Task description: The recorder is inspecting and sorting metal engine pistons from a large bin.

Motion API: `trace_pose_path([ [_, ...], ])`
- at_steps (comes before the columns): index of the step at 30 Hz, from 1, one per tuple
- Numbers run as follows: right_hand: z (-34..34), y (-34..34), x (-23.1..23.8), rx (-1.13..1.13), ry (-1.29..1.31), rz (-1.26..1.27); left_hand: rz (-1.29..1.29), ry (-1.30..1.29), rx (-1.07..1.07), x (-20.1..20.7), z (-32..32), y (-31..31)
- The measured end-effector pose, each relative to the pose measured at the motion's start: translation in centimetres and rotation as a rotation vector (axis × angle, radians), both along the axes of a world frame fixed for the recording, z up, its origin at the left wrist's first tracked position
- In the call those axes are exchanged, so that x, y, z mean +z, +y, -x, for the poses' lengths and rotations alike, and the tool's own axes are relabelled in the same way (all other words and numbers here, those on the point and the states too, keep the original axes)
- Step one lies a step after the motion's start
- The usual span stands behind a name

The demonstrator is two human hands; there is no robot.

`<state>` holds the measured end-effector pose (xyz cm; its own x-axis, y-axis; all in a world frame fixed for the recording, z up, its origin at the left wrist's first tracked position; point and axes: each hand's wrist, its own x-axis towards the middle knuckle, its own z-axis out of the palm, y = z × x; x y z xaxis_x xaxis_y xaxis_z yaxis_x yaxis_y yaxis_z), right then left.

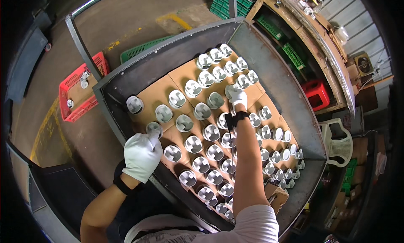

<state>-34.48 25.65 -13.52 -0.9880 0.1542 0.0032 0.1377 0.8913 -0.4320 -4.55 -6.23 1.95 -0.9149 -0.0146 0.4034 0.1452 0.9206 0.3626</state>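
Observation:
Rows of silvery metal pistons stand on brown cardboard inside a dark metal bin. My left hand, in a white glove, reaches over the bin's near left edge, its fingers closed on a piston in the left part of the layer. Farther in, my right hand, also gloved in white, grips another piston near the far right rows; its fingertips are partly hidden. Close to that hand are a piston on its left and a piston beyond it.
The bin's raised metal wall surrounds the pistons. An open carton lies in its near right corner. Outside stand a red crate with a few pistons, a green crate, a white plastic chair and a wooden workbench.

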Motion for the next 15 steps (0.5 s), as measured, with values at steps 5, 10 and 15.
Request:
trace_pose_path([
  [5, -4.7, 3.2, 2.6, 0.331, 0.162, 0.288, 0.025, -0.015, 0.027, 0.0, -0.5, -0.1],
  [10, -13.5, 3.1, 5.3, 0.730, 0.229, -0.469, 0.061, -0.064, 0.035, -0.5, -0.6, -0.5],
  [15, -21.1, -0.9, 11.5, 0.864, 0.316, -0.674, 0.117, -0.104, 0.051, -1.0, -1.0, -1.1],
])
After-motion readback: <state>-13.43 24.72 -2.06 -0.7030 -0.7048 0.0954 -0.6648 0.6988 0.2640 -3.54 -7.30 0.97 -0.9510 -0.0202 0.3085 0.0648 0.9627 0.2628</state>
